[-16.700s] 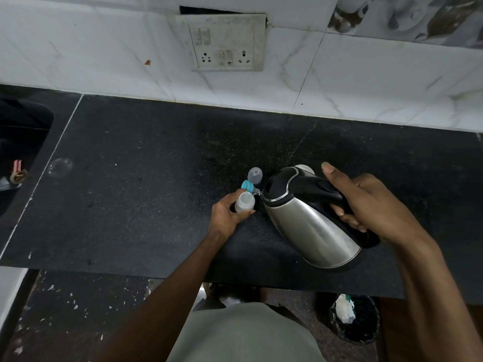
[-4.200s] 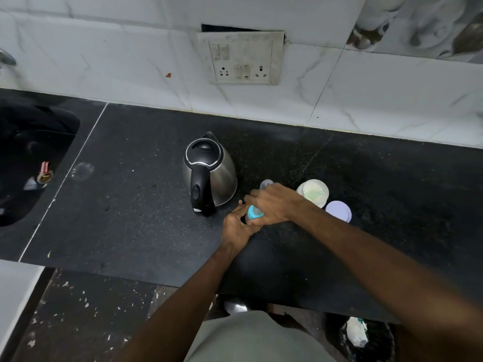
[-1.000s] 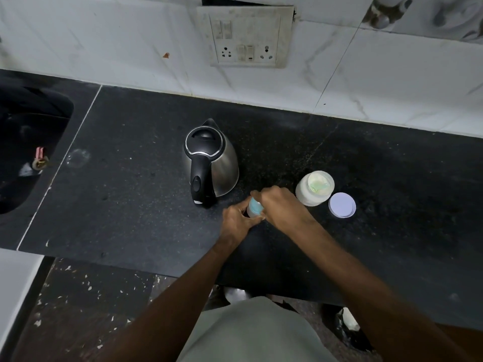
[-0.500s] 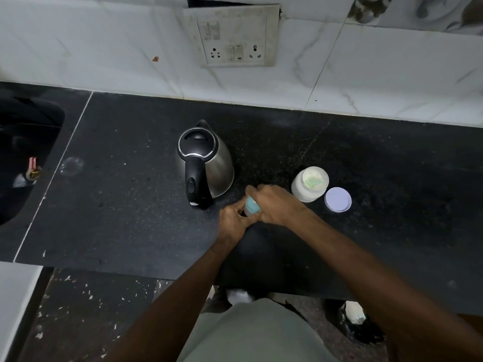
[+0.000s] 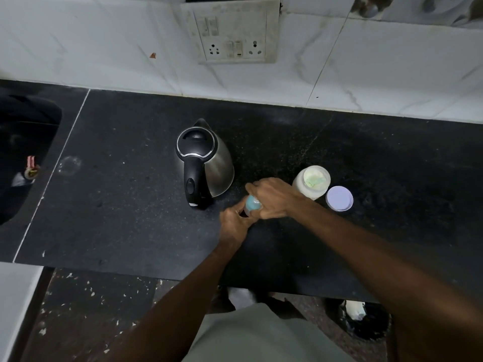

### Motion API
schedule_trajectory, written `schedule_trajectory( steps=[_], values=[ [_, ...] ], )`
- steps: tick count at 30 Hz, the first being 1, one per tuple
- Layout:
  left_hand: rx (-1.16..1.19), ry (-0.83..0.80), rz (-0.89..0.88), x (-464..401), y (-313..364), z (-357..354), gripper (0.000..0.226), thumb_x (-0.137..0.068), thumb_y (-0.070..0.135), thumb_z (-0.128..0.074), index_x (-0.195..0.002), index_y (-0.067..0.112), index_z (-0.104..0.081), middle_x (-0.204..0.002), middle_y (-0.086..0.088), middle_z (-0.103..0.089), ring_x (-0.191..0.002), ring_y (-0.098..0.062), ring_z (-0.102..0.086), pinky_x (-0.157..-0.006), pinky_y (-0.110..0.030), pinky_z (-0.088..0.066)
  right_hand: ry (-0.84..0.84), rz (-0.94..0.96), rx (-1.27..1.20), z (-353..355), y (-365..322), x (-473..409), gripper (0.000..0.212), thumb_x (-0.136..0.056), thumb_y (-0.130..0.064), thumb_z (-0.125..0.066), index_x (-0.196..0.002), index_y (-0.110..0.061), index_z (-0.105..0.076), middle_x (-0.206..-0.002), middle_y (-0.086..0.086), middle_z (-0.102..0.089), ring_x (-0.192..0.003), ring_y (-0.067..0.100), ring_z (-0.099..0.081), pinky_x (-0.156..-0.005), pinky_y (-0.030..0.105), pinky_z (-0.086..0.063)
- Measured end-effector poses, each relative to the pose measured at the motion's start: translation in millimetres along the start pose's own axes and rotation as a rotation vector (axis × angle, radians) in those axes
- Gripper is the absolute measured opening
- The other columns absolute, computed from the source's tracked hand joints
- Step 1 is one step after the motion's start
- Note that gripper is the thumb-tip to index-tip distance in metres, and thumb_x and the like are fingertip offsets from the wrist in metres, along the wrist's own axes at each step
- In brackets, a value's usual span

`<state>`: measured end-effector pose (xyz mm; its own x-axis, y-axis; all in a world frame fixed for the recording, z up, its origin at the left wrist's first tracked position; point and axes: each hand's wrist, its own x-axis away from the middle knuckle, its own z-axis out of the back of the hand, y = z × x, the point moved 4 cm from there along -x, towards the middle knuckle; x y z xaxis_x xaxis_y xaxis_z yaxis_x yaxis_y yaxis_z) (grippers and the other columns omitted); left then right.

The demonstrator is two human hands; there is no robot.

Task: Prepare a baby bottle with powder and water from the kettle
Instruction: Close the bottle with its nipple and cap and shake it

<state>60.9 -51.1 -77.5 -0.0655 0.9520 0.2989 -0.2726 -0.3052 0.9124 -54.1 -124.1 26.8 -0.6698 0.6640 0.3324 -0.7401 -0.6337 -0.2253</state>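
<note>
The baby bottle (image 5: 251, 204) stands on the black counter (image 5: 130, 205), only its blue collar showing between my hands. My left hand (image 5: 235, 226) grips the bottle's body from the near side. My right hand (image 5: 273, 198) curls over the blue top from above. The steel kettle (image 5: 205, 163) with its black lid and handle stands upright just left of the bottle. An open powder jar (image 5: 312, 184) with a pale green scoop inside sits to the right, its pale lid (image 5: 339, 198) lying flat beside it.
A sink (image 5: 23, 158) is recessed at the far left. A wall socket plate (image 5: 232, 35) hangs on the white tiles behind. A dark bin (image 5: 363, 322) stands on the floor below the counter's front edge.
Both hands stay on the bottle beside the kettle; my right hand has shifted slightly over the blue top. Kettle, jar and lid have not moved.
</note>
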Motion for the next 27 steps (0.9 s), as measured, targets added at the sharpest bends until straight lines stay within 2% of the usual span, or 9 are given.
schedule_trajectory(
  steps=[3, 6, 11, 13, 14, 16, 18, 22, 27],
  values=[
    [0.043, -0.002, 0.046, 1.8, 1.0, -1.9, 0.047, -0.083, 0.003, -0.086, -0.128, 0.011, -0.075, -0.101, 0.006, -0.08, -0.095, -0.004, -0.075, -0.091, -0.021, -0.059, 0.103, -0.092, -0.064, -8.6, -2.5, 4.2, 0.045, -0.081, -0.042, -0.074, -0.107, -0.009, -0.057, -0.1, 0.011, -0.069, -0.089, 0.031, -0.066, -0.067, 0.033, -0.04],
    [0.035, -0.011, 0.034, 2.0, 3.3, -1.7, 0.045, -0.082, 0.005, -0.088, -0.125, 0.008, -0.075, -0.095, 0.005, -0.08, -0.084, 0.002, -0.073, -0.085, -0.023, -0.06, 0.151, -0.138, -0.083, -9.7, -6.1, 7.6, 0.046, -0.081, -0.042, -0.074, -0.106, -0.008, -0.057, -0.1, 0.011, -0.068, -0.088, 0.031, -0.066, -0.067, 0.036, -0.044],
    [-0.005, -0.033, 0.006, 1.8, 11.2, 1.8, 0.044, -0.081, 0.008, -0.088, -0.122, 0.02, -0.077, -0.096, 0.006, -0.082, -0.092, -0.014, -0.078, -0.089, -0.038, -0.063, 0.091, -0.211, -0.067, -4.9, -8.6, 11.0, 0.057, -0.082, -0.049, -0.074, -0.118, -0.01, -0.054, -0.109, 0.011, -0.066, -0.096, 0.032, -0.066, -0.069, 0.037, -0.045],
    [-0.015, -0.045, 0.005, 3.4, 12.6, 3.4, 0.047, -0.083, 0.011, -0.087, -0.127, 0.021, -0.075, -0.101, 0.008, -0.082, -0.096, -0.011, -0.078, -0.091, -0.036, -0.063, 0.044, -0.251, -0.098, -4.2, -9.2, 13.3, 0.074, -0.079, -0.052, -0.077, -0.133, -0.012, -0.047, -0.118, 0.013, -0.064, -0.104, 0.034, -0.066, -0.077, 0.04, -0.05],
    [-0.016, -0.047, 0.007, 3.9, 14.4, 4.7, 0.047, -0.084, 0.011, -0.086, -0.128, 0.021, -0.074, -0.103, 0.008, -0.081, -0.098, -0.01, -0.077, -0.093, -0.035, -0.063, 0.016, -0.283, -0.156, -3.7, -7.8, 16.3, 0.09, -0.075, -0.057, -0.079, -0.144, -0.016, -0.039, -0.125, 0.013, -0.063, -0.11, 0.035, -0.065, -0.085, 0.042, -0.054],
    [-0.031, -0.052, 0.002, 3.0, 15.4, 7.5, 0.04, -0.088, 0.011, -0.082, -0.126, 0.023, -0.075, -0.105, 0.009, -0.081, -0.101, -0.008, -0.076, -0.095, -0.039, -0.063, -0.043, -0.345, -0.33, -0.6, -4.7, 26.8, 0.128, -0.058, -0.075, -0.08, -0.158, -0.028, -0.016, -0.143, 0.013, -0.056, -0.125, 0.035, -0.059, -0.101, 0.05, -0.051],
    [-0.064, -0.068, -0.039, 1.8, 21.5, 11.4, 0.034, -0.088, 0.017, -0.083, -0.119, 0.028, -0.076, -0.104, 0.012, -0.08, -0.1, -0.005, -0.076, -0.094, -0.042, -0.063, -0.024, -0.364, -0.489, 4.7, -2.2, 39.2, 0.142, -0.049, -0.083, -0.08, -0.16, -0.04, -0.002, -0.15, 0.009, -0.052, -0.132, 0.03, -0.055, -0.109, 0.05, -0.047],
    [-0.079, -0.089, -0.146, -1.8, 57.4, 26.0, 0.049, -0.08, 0.031, -0.09, -0.126, 0.026, -0.075, -0.108, 0.013, -0.08, -0.104, -0.003, -0.074, -0.093, -0.035, -0.063, 0.154, -0.366, -0.783, 14.1, 0.4, 63.7, 0.124, -0.069, -0.061, -0.088, -0.163, -0.033, -0.011, -0.134, 0.001, -0.06, -0.117, 0.014, -0.062, -0.104, 0.035, -0.051],
    [-0.085, -0.061, -0.287, -2.9, 114.6, 42.3, 0.042, -0.077, 0.024, -0.094, -0.116, 0.019, -0.078, -0.102, 0.001, -0.075, -0.093, -0.014, -0.075, -0.082, -0.041, -0.063, 0.401, -0.388, -1.106, 20.6, 4.9, 78.3, 0.085, -0.075, -0.055, -0.086, -0.147, -0.033, -0.046, -0.127, -0.007, -0.067, -0.117, 0.01, -0.067, -0.105, 0.036, -0.054]
  ],
)
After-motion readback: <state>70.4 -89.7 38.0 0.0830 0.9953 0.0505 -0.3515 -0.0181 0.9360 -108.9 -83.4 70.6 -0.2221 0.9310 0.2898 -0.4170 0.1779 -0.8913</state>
